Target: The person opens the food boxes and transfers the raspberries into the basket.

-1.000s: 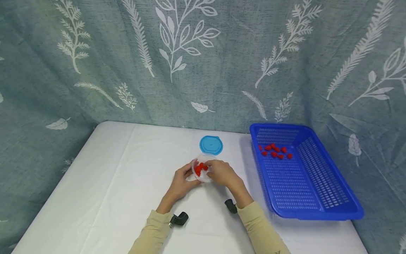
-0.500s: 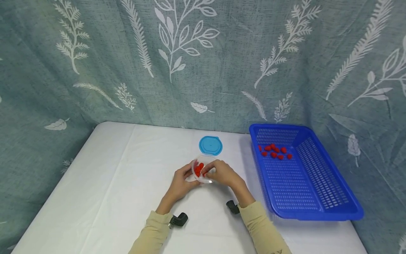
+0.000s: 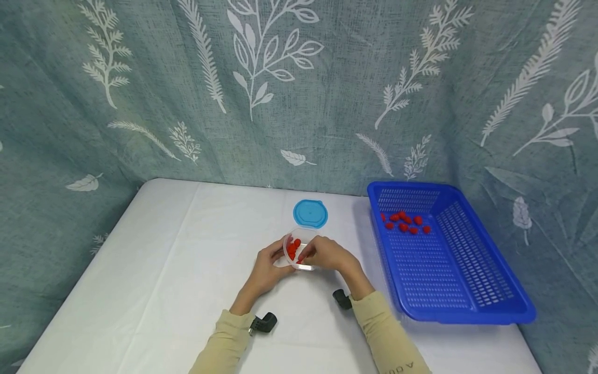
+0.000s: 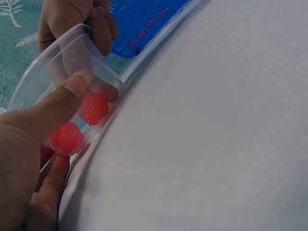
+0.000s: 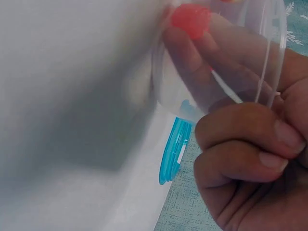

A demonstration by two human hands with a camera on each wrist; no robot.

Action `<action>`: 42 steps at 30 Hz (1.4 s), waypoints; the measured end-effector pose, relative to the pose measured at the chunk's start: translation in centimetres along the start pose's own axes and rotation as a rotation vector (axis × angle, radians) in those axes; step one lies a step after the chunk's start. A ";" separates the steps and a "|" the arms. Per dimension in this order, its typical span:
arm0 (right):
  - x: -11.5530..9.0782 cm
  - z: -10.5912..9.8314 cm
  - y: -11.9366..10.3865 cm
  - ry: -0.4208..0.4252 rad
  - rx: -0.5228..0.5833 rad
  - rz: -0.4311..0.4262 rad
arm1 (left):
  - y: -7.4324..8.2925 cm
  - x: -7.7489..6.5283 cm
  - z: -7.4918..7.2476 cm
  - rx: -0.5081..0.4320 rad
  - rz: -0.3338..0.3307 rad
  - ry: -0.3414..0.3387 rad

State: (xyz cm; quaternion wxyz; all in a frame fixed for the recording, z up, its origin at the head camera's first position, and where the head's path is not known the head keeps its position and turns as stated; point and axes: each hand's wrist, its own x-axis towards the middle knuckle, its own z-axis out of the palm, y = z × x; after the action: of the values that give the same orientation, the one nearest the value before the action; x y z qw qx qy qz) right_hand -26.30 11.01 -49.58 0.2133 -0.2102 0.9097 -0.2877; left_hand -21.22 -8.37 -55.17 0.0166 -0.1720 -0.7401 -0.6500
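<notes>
My left hand [image 3: 267, 269] grips a clear round plastic tub [image 3: 304, 268] low over the white table, thumb on its near wall. Several red raspberries [image 3: 291, 249] lie inside, toward the left. Through the wall in the left wrist view, two raspberries [image 4: 96, 108] show close to my left thumb. Fingers of my right hand [image 3: 329, 255] reach down into the tub. In the right wrist view they pinch a raspberry [image 5: 191, 20] near the tub's bottom, while the last two fingers stay curled outside the rim.
A blue lid [image 3: 310, 214] lies flat just behind the tub. To the right stands a blue perforated basket [image 3: 434, 275] with several red berries [image 3: 404, 227] at its far left. A patterned green cloth [image 3: 210, 145] hangs behind the table.
My right fingers have shifted toward the tub's near side and deeper in, to a raspberry there. The tub tilts slightly more, and my left hand keeps its hold.
</notes>
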 end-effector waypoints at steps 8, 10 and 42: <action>0.1 -0.1 0.0 -0.004 0.081 -0.010 | -0.2 0.0 0.1 -0.034 -0.008 0.007; 0.0 0.0 0.1 0.006 0.113 -0.016 | -0.3 0.0 0.1 -0.032 -0.006 0.006; -2.2 1.2 1.2 0.318 0.125 -0.095 | -4.2 0.5 0.5 0.005 0.003 0.045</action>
State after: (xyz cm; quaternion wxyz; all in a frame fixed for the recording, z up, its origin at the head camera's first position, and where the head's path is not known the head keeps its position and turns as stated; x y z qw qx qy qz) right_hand -24.19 12.53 -50.65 0.0654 -0.1910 0.9013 -0.3832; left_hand -22.76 -8.21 -59.15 0.0345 -0.1584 -0.7407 -0.6520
